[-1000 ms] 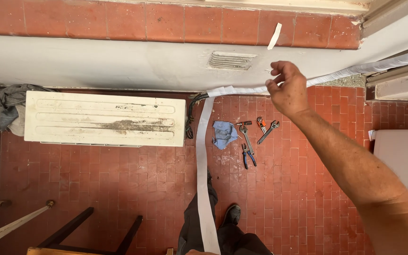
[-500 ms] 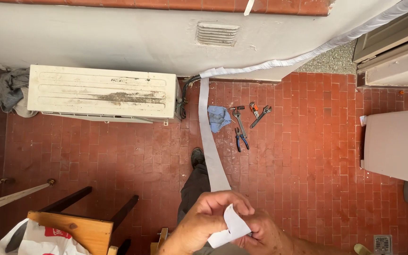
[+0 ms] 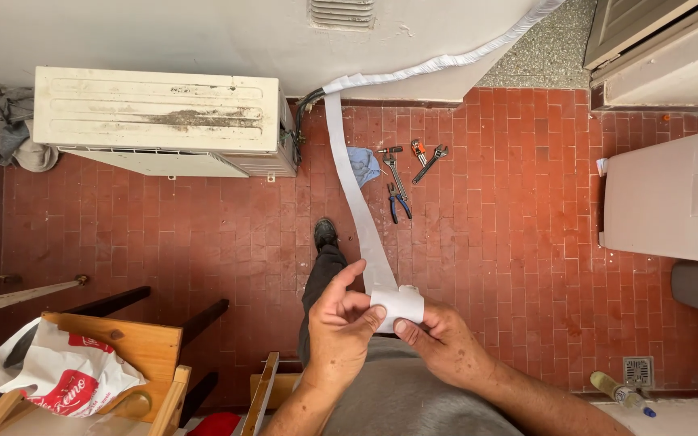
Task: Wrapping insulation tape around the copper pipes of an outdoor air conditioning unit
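A roll of white tape (image 3: 398,306) sits low in the centre of the frame, its loose strip (image 3: 351,186) running long and straight up to the wrapped pipe (image 3: 438,62) beside the outdoor unit (image 3: 159,121) at upper left. The left hand (image 3: 339,327) and right hand (image 3: 444,343) both have their grip clamped on the roll, fingers curled, thumbs on top, forearms rising from the bottom edge. Pliers and wrenches (image 3: 404,173) lie on the red tiled floor (image 3: 510,234).

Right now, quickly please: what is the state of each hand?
Left hand: closed on the roll of white tape, thumb raised.
Right hand: closed on the same roll, fingers pinching its lower edge.
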